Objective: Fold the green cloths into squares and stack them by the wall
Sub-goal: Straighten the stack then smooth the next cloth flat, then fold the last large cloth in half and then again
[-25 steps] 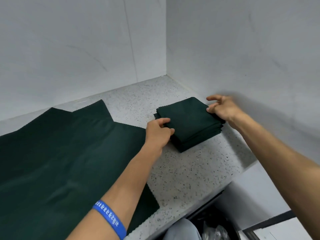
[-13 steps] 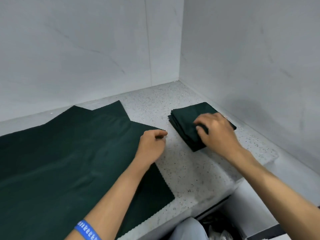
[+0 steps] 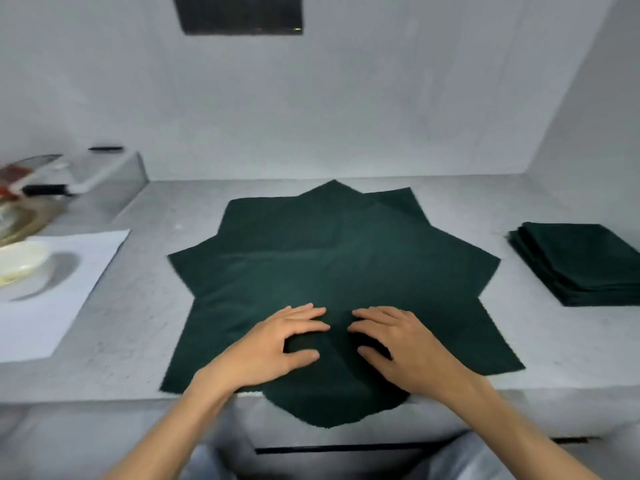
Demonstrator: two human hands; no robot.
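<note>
Both hands have left the folded stack and come back to the spread cloths, the right hand no longer resting on the pile as it did half a second ago. Seen from the head camera, the left hand (image 3: 277, 344) and right hand (image 3: 398, 344) lie side by side on the near part of the unfolded green cloths (image 3: 332, 271), fingers fairly straight and pointing toward each other, thumbs spread; each grip is apart, pressing flat on the fabric and clamping nothing. Beneath and beyond the hands the cloths fan out in a many-pointed star across the grey desk (image 3: 138, 306), one point hanging over the near edge just below the wrists. Well off to the right of the right hand, the stack of folded green squares (image 3: 581, 265) sits beside the side wall (image 3: 595, 116). Far to the left of the left hand lie a white sheet (image 3: 69, 289), a pale bowl (image 3: 20, 261) on it, and blurred kitchen items (image 3: 41, 188) behind.
</note>
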